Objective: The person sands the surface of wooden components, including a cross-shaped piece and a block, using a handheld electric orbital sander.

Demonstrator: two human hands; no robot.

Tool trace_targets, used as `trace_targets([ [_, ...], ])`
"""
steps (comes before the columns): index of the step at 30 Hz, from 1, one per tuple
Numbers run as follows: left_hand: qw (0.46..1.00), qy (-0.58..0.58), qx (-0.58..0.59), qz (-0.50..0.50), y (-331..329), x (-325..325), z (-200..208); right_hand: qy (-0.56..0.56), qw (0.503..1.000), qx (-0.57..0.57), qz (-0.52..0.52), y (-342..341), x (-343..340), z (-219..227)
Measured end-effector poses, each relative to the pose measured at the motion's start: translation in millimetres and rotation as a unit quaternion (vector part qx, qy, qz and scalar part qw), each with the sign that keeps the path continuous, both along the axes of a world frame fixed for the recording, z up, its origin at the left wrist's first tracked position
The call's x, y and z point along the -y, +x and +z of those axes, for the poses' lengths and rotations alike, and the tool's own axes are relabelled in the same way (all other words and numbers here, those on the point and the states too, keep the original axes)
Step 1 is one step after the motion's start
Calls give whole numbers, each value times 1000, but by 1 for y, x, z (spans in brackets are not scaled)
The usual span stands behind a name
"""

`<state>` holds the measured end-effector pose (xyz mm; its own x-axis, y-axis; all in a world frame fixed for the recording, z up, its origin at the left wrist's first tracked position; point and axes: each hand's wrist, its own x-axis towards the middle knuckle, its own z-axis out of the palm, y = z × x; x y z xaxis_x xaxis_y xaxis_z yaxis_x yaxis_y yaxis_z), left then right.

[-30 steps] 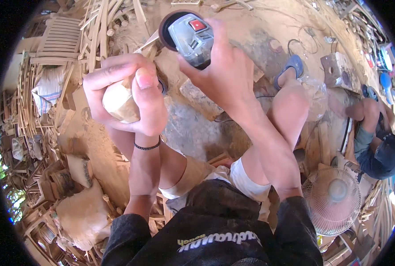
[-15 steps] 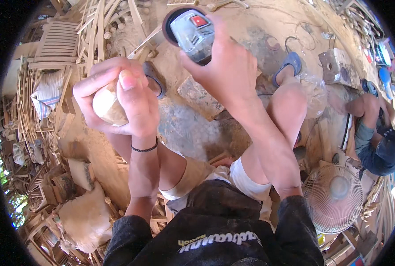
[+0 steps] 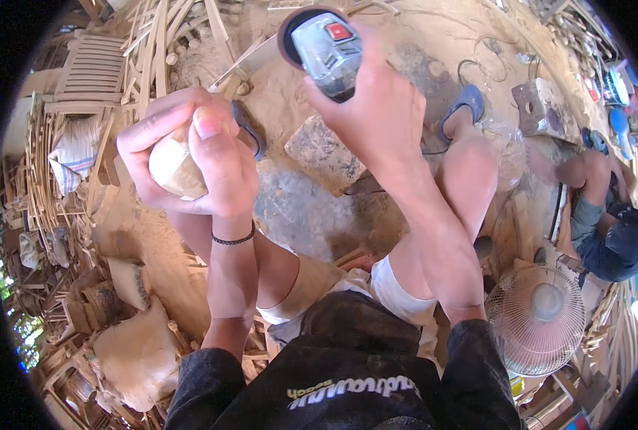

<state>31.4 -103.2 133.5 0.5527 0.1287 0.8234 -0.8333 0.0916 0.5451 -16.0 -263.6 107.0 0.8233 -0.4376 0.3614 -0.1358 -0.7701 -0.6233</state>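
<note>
My left hand [image 3: 215, 161] is wrapped round a pale, rounded piece of wood [image 3: 175, 166], whose smooth face shows between the fingers and thumb. In my right hand [image 3: 380, 107] is an angle grinder [image 3: 327, 57] with a grey head, a red patch and a dark round disc [image 3: 290, 36] at its far left side. The rest of the grinder's body is hidden by my fingers. Disc and wood are apart, with the grinder farther out and to the right of the wood.
A stained block [image 3: 325, 154] lies on the dusty floor between my feet, and another block [image 3: 545, 107] stands at far right. A wire-caged fan [image 3: 537, 319] is near my right elbow. A person [image 3: 609, 236] sits at the right. Wooden strips [image 3: 154, 50] and a slatted panel [image 3: 92, 68] lie at far left.
My right hand has shifted slightly to the right with the grinder, away from the wood. My left hand holds the wood in nearly the same place.
</note>
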Motion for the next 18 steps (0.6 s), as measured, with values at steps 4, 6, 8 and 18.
trace_targets([
  [4, 999, -38, 0, -36, 5, -8, -1, 33, 999, 35, -6, 2, 1, -3],
  [6, 998, -26, 15, -51, 8, -12, -1, 38, 998, 48, 11, 4, -1, -7],
  [8, 999, -17, 20, -36, 6, -6, -2, 28, 997, 63, 46, 5, -6, -12],
  [18, 999, -35, -16, -22, 1, -6, 2, 8, 1000, 8, -28, 0, 12, 1],
])
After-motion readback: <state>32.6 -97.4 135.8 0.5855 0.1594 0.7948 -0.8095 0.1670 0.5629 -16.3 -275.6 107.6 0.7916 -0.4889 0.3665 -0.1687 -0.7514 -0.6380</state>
